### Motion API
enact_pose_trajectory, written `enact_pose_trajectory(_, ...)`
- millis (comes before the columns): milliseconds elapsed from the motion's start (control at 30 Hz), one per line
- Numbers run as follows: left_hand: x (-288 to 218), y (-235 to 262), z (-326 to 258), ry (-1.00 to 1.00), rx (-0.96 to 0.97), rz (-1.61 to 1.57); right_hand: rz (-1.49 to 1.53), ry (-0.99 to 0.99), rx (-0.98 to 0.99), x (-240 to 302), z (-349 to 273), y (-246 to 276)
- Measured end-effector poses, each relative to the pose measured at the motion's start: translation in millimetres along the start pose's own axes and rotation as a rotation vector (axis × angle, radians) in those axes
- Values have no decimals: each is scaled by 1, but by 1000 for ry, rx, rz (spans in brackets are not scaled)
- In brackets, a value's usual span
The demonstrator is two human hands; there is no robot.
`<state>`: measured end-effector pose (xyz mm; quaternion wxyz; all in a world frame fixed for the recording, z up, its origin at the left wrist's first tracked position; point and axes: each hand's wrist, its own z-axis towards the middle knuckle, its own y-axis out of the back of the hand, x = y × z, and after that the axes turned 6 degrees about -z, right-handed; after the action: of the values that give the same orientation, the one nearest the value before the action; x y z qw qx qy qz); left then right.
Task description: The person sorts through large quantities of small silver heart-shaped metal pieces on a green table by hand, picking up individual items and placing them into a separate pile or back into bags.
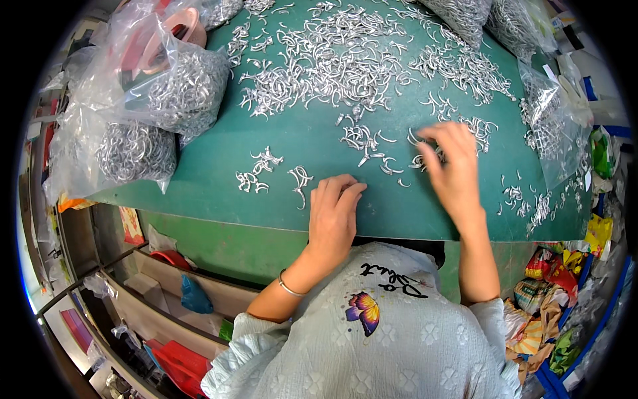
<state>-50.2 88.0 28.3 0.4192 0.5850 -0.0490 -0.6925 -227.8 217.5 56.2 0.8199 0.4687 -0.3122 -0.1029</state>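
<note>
Small curved silver metal pieces (332, 63) lie heaped on a green tabletop (219, 166). Near the front edge rests my left hand (334, 209), its fingers curled together; whatever it may hold is hidden. A small cluster of pieces (300, 183) lies just left of it, with another cluster (256, 173) farther left. My right hand (452, 159) reaches over the table to the right, slightly blurred, thumb and fingers apart, above a few loose pieces. Between the hands and the big heap sits a small group of pieces (364, 141).
Clear plastic bags full of similar pieces (136, 149) stand at the left, beside a pink container (189, 30). More filled bags (465, 20) are at the far right, and a clear bag (555, 126) hangs near the right edge. Open drawers (179, 292) lie below left.
</note>
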Motion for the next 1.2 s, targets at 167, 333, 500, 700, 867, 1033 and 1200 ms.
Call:
enact_pose_trajectory(167, 2, -2, 2, -18, 19, 7, -169, 63, 96, 14, 15, -31)
enact_pose_trajectory(333, 3, 0, 0, 40, -33, -6, 38, 101, 140, 18, -14, -5)
enact_pose_trajectory(500, -2, 1, 3, 58, -13, 2, 41, 250, 298, 45, -36, -10)
enact_pose_trajectory(700, -15, 0, -1, -15, 108, 175, 6, -4, 136, 26, -31, -5)
enact_pose_trajectory(867, -5, 4, 0, 22, 58, 177, -117, -18, 205, 25, -27, -5)
enact_pose_trajectory(1033, -5, -1, -9, 95, 31, 39, -165, 3, 183, 40, -21, -8)
enact_pose_trajectory(1200, -10, 13, -16, 143, -19, -46, -140, 8, 209, 35, -23, -3)
